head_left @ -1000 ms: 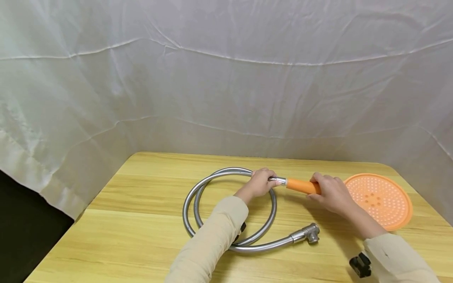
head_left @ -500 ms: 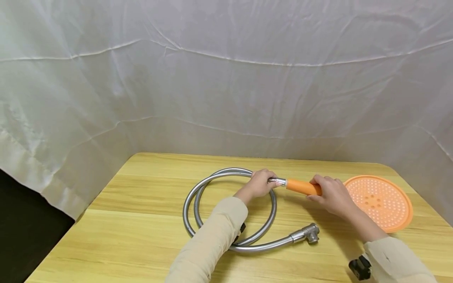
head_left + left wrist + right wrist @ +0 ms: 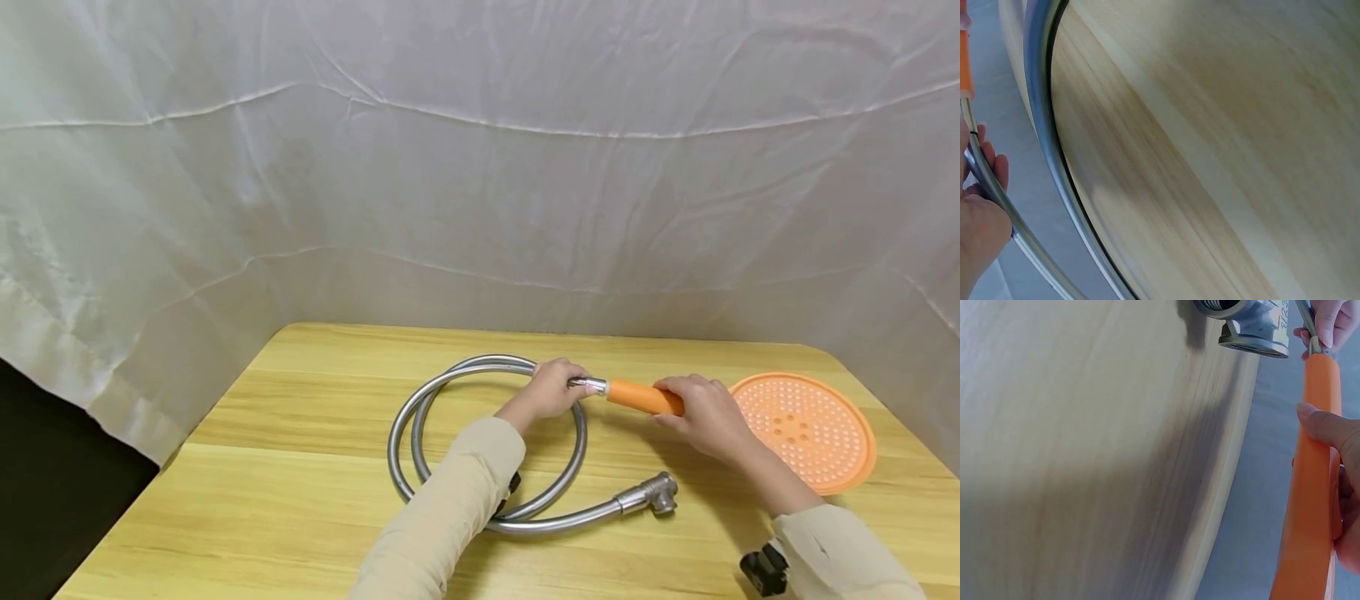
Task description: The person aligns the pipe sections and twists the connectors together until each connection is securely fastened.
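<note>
An orange shower head (image 3: 813,425) with a wide round nozzle face is at the right of the head view. My right hand (image 3: 705,412) grips its orange handle (image 3: 1310,506), thumb along the near side in the right wrist view. At the handle's end is a chrome connector (image 3: 597,384), where a coiled metal shower hose (image 3: 401,425) meets it. My left hand (image 3: 552,388) holds the hose end right by that connector, and its fingers curl round the hose in the left wrist view (image 3: 985,225). The shower head's neck is hidden behind my right hand.
The hose loops on a wooden table (image 3: 285,492). Its other end carries a metal angle fitting (image 3: 660,493), lying below and between my hands. Pale cloth (image 3: 480,208) hangs behind the table, and a dark area (image 3: 60,483) lies off its left edge.
My right hand shifts very slightly along the handle, and the round face of the shower head sinks a little. The left hand and hose stay in place.
</note>
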The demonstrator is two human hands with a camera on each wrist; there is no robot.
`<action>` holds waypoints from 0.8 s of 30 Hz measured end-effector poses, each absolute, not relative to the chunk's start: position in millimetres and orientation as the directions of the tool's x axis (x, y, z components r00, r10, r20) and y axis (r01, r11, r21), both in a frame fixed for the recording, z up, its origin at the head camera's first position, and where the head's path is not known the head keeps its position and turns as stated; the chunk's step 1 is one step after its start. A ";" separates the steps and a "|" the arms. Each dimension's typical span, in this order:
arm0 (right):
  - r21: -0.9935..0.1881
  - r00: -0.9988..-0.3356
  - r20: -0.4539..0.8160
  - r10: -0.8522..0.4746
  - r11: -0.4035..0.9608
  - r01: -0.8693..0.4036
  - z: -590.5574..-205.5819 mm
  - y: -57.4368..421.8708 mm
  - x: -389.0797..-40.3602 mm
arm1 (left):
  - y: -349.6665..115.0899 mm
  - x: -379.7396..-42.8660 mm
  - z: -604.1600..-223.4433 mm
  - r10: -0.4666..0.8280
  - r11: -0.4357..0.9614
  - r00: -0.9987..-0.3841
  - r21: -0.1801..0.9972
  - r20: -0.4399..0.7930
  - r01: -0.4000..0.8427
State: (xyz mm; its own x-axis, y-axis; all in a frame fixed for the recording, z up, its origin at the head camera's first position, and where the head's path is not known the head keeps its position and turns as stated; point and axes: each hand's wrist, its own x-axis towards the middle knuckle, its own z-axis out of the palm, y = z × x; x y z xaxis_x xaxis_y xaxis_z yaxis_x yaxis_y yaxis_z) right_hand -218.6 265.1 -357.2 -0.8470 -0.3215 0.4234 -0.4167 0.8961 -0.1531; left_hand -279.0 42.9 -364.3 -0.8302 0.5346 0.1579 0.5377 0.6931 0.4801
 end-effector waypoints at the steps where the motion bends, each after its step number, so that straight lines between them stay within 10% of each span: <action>1: -0.151 -0.848 0.421 -0.321 0.897 -0.415 -357.2 265.2 -218.5 | 43.0 -279.0 -364.1 0.534 0.695 -0.831 0.480 0.154 0.535; 24: -0.095 -0.836 0.416 -0.359 0.897 -0.432 -358.0 264.7 -219.0 | 41.5 -281.0 -365.2 0.572 0.714 -0.812 0.419 0.115 0.562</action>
